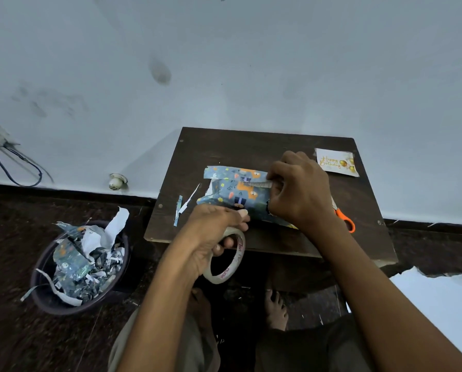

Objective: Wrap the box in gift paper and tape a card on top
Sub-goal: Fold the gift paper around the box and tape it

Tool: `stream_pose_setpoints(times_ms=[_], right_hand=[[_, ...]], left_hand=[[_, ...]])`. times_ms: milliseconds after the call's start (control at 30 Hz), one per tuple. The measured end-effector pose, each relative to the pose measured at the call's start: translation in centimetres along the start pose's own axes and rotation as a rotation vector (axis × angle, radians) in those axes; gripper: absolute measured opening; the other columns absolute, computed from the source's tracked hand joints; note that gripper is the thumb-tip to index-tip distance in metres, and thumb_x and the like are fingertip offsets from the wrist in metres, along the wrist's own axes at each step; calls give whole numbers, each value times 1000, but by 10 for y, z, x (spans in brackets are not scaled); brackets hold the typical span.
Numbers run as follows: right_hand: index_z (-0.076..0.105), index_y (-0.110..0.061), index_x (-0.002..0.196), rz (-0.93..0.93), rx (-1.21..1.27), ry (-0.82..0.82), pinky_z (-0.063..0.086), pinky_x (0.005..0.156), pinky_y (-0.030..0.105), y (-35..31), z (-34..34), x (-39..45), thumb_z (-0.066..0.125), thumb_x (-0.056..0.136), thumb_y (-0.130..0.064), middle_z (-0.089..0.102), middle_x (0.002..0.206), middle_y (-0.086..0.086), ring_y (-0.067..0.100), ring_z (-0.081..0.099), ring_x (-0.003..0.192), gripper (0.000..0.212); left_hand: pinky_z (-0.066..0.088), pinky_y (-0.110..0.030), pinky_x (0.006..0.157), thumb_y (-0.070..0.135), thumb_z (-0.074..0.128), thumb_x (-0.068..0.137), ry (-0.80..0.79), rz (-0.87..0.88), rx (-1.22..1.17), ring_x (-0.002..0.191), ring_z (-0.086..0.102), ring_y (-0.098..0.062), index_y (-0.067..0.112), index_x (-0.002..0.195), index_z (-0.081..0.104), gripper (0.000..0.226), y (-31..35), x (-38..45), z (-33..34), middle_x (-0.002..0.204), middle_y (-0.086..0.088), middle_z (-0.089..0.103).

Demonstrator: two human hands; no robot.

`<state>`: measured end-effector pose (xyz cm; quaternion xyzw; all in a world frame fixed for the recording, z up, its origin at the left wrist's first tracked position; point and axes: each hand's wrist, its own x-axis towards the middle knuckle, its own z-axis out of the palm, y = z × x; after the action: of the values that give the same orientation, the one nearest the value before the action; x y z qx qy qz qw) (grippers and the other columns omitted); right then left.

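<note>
Dark table under a half-wrapped box. My right hand pinches a tape strip on the seam; my left grips the roll. Loose paper may spring open, I judge.

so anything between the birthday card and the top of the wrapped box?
Yes. The right hand lies over the right part of the wrapped box, pressing a tape strip there. The card lies flat at the table's far right corner, untouched.
</note>
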<state>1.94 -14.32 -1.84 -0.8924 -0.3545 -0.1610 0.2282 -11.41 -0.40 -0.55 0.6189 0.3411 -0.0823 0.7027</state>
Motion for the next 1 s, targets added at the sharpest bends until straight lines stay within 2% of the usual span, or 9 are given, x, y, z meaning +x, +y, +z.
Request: stream_pose_setpoints(times_ms=[67, 200, 333, 467, 533, 633, 900, 1000], right_hand=[[70, -15, 76, 11, 4, 15, 35, 62, 31, 0, 3, -1, 54, 63, -19, 59, 79, 2, 25, 53, 73, 21], [71, -14, 80, 19, 5, 24, 35, 60, 31, 0, 3, -3, 55, 65, -24, 59, 81, 4, 24, 53, 77, 24], [76, -11, 84, -7, 8, 71, 35, 59, 30, 2, 5, -4, 54, 77, -20, 60, 79, 4, 24, 53, 75, 25], [77, -8, 85, -40, 74, 103, 43, 57, 32, 8, 1, -3, 67, 81, -5, 66, 78, 5, 25, 57, 73, 12], [77, -7, 88, -65, 127, 102, 51, 60, 38, 12, -4, -2, 70, 78, 5, 72, 80, 6, 25, 62, 74, 17], [78, -5, 90, -128, 184, 104, 56, 65, 41, 17, -14, -2, 68, 74, 15, 76, 85, 7, 26, 68, 77, 28], [81, -8, 84, -179, 184, -51, 57, 62, 42, 19, -22, -12, 70, 61, 16, 76, 84, 5, 28, 67, 75, 35], [82, -11, 85, -168, 178, -108, 56, 62, 42, 18, -24, -11, 70, 62, 14, 73, 84, 3, 28, 65, 76, 35]], left_hand=[[22, -13, 31, 19, 67, 96, -72, 19, -22, 37, 41, -7, 2, 103, 75, 21, 1, -3, -3, 84, -6, 72], [20, -11, 30, 19, 61, 96, -332, 92, -146, 37, 40, -5, 9, 119, 71, 27, 6, -11, -11, 85, -8, 69], [18, -11, 32, 16, 59, 98, -413, 88, -121, 37, 38, -5, 22, 127, 69, 32, 5, -5, -4, 85, -10, 66], [19, -11, 31, 15, 56, 101, -400, 52, -142, 37, 37, -4, 23, 132, 65, 33, 5, 3, 9, 81, -6, 66], [20, -11, 31, 15, 55, 102, -382, 39, -168, 37, 37, -4, 25, 132, 64, 33, 5, 6, 13, 81, -5, 64], [22, -11, 30, 15, 57, 101, -351, 49, -159, 38, 38, -4, 31, 134, 63, 37, 4, 10, 14, 82, -4, 63], [23, -12, 31, 12, 61, 98, -301, 58, -163, 38, 39, -6, 29, 131, 67, 37, 3, 12, 19, 81, -3, 62], [23, -12, 31, 12, 61, 98, -299, 66, -166, 38, 38, -5, 27, 129, 68, 35, 4, 12, 18, 79, -2, 62]])
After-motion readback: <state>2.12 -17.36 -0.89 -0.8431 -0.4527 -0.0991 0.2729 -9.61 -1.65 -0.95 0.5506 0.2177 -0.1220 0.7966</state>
